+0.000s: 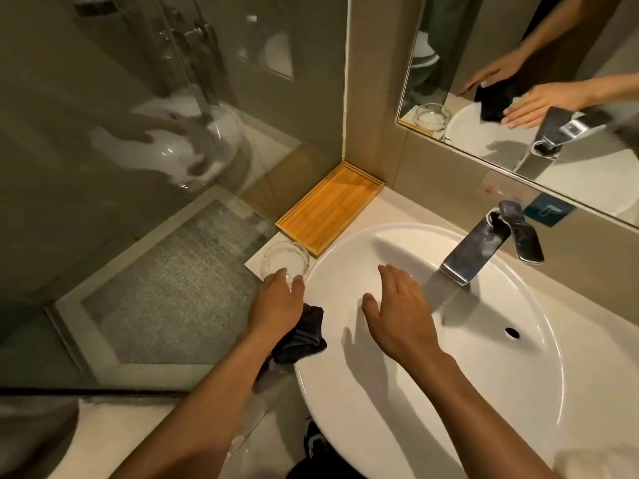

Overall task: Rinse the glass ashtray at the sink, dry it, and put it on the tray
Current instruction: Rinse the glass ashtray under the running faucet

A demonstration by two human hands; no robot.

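The clear glass ashtray (pixel 286 259) sits upright on the white counter corner, just left of the sink rim. My left hand (pixel 276 302) reaches to its near edge, fingertips touching the rim, fingers spread and not closed around it. A dark cloth (pixel 304 335) lies crumpled on the counter under my left wrist. My right hand (pixel 397 309) hovers flat and open over the white sink basin (pixel 484 392), holding nothing. The wooden tray (pixel 330 207) lies bare in the corner behind the ashtray.
A chrome faucet (pixel 484 243) stands at the back of the basin, no water running. A mirror (pixel 518 81) covers the wall above it. A glass shower wall (pixel 138 133) borders the counter on the left. The overflow hole (pixel 511 332) sits in the basin's right side.
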